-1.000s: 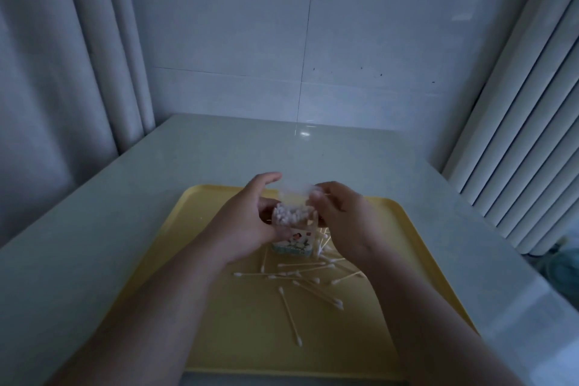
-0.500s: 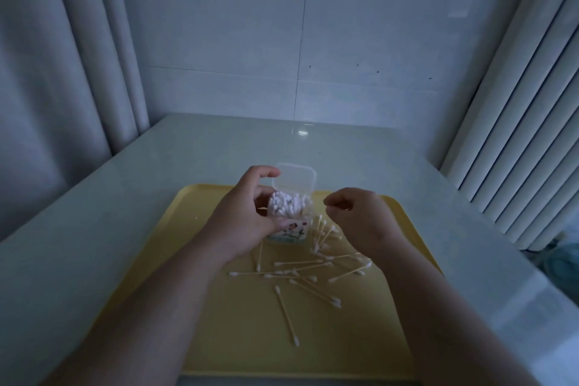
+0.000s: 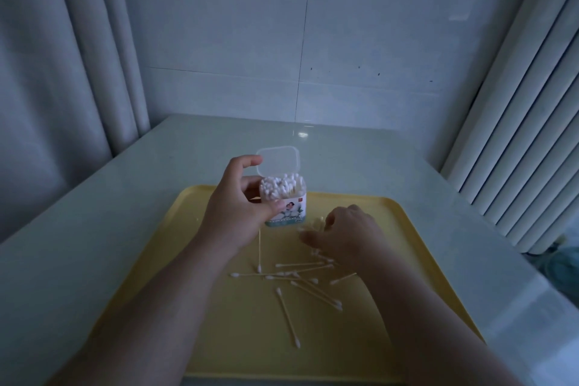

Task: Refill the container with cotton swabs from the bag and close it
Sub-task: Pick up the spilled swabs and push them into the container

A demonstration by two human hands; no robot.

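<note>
**Q:** What lies closest to the viewer?

**A:** Two bare forearms reach forward over a yellow tray (image 3: 238, 338). Loose cotton swabs (image 3: 300, 264) lie scattered and crossed on it, between the arms.

**Q:** What is the right hand doing?

**A:** The right hand (image 3: 347, 233) is down on the tray at the far edge of that scatter, palm down, fingers bent toward a few swabs. It is blurred, so I cannot tell whether it has pinched any. A second ago it was up at the container's mouth. Half a second ago it hung curled beside it. Now it has dropped to the loose swabs.

**Q:** And the container?

**A:** The container (image 3: 289, 210) stands upright near the tray's far edge, just left of the right hand. The left hand (image 3: 233, 216) grips its side, thumb across the printed label, fingers curled behind. The grip has not changed. Packed swabs (image 3: 280, 186) fill the mouth, white tips up. The clear lid (image 3: 279, 160) stands open behind them.

**Q:** What does that mean for the task?

**A:** Probably the refill is nearly done. The right hand seems to be after the spilled swabs, and the lid is not yet closed. No bag is in view.

**Q:** Beyond that?

**A:** A pale tabletop (image 3: 344, 160), then a tiled wall (image 3: 344, 41).
</note>
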